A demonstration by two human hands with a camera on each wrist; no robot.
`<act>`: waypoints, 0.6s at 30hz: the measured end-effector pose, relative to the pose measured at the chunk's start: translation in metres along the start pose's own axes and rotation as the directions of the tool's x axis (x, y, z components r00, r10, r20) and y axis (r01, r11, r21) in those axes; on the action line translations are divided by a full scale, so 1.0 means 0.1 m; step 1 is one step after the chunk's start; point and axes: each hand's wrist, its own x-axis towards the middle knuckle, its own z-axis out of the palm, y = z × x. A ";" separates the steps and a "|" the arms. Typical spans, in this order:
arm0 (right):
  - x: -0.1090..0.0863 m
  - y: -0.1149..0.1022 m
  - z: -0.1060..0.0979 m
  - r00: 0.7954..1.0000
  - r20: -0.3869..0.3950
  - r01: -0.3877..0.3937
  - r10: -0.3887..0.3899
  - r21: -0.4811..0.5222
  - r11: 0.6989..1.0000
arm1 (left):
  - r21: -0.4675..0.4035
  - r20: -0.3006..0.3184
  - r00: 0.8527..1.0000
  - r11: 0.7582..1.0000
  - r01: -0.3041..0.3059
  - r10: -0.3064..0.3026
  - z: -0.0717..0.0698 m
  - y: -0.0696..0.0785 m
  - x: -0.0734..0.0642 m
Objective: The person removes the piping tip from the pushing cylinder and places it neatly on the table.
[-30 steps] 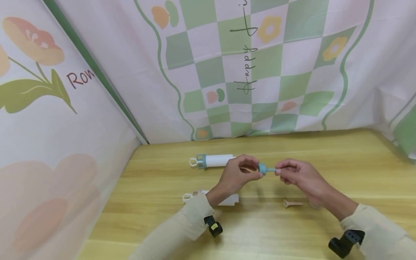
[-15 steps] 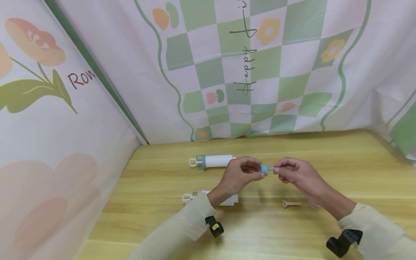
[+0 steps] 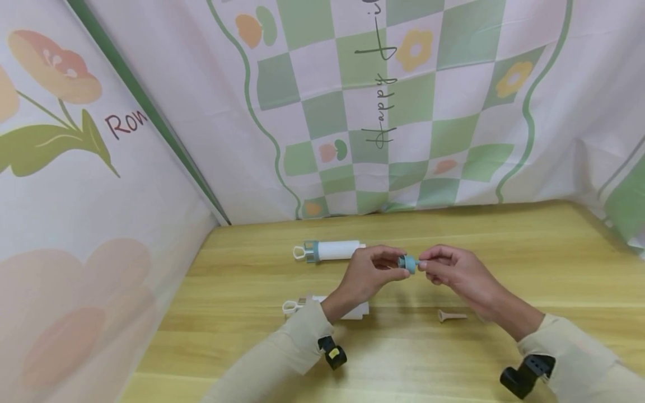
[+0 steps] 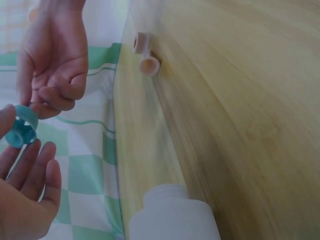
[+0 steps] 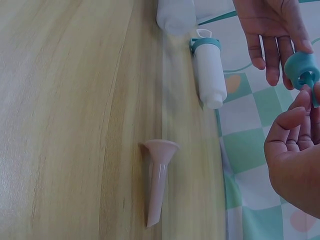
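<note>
Above the table, my left hand (image 3: 370,271) pinches a small teal cap (image 3: 409,264) between thumb and fingers. From the right, my right hand (image 3: 456,274) pinches the thin teal stem (image 5: 313,95) that runs through the cap; only a short bit shows between cap and fingertips. In the left wrist view, the stem's flared funnel end (image 4: 17,138) sticks out of the cap's other side. A beige-pink funnel (image 5: 160,175) with a tapered stem lies on the wood below the right hand. Near it in the left wrist view is a beige-pink cap (image 4: 142,42).
A white bottle (image 3: 339,249) with a teal collar and a white loop lies behind the left hand. Nearer, a second white bottle (image 3: 355,310) is partly hidden by the left forearm. A patterned curtain (image 3: 418,184) hangs along the back edge of the wooden table (image 3: 403,358).
My right hand has come left towards the cap, and the stem between them shows shorter. The funnel end now protrudes on the cap's left side. My left hand has hardly moved.
</note>
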 end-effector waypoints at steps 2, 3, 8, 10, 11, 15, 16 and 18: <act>0.00 -0.01 0.01 1.000 -0.001 -0.001 0.001 0.005 1.000 | -0.001 -0.004 1.000 1.000 0.007 -0.007 0.00 0.00 0.00; 0.00 -0.01 0.01 1.000 -0.002 -0.002 0.002 0.007 1.000 | -0.002 -0.006 1.000 1.000 0.009 -0.009 0.00 0.00 -0.01; 0.00 -0.02 0.01 1.000 0.004 0.000 0.000 0.020 1.000 | -0.014 -0.012 1.000 1.000 0.016 -0.016 0.01 -0.01 -0.01; 0.00 -0.02 0.02 1.000 0.006 -0.001 0.000 0.023 1.000 | -0.012 -0.015 1.000 1.000 0.013 -0.013 0.01 -0.01 -0.01; 0.00 -0.02 0.02 1.000 0.006 -0.002 0.001 0.023 1.000 | -0.009 -0.016 1.000 1.000 0.012 -0.012 0.01 -0.01 -0.01; 0.02 -0.02 0.04 1.000 0.010 -0.001 0.001 0.025 1.000 | 0.007 -0.022 1.000 1.000 0.005 -0.005 0.01 -0.02 -0.01; 0.03 -0.03 0.04 1.000 0.012 0.000 -0.001 0.025 1.000 | 0.013 -0.025 1.000 1.000 0.002 -0.002 0.01 -0.02 -0.01; 0.04 -0.03 0.05 1.000 0.017 0.006 -0.007 0.029 1.000 | 0.021 -0.031 0.999 1.000 -0.004 0.005 0.01 -0.03 -0.01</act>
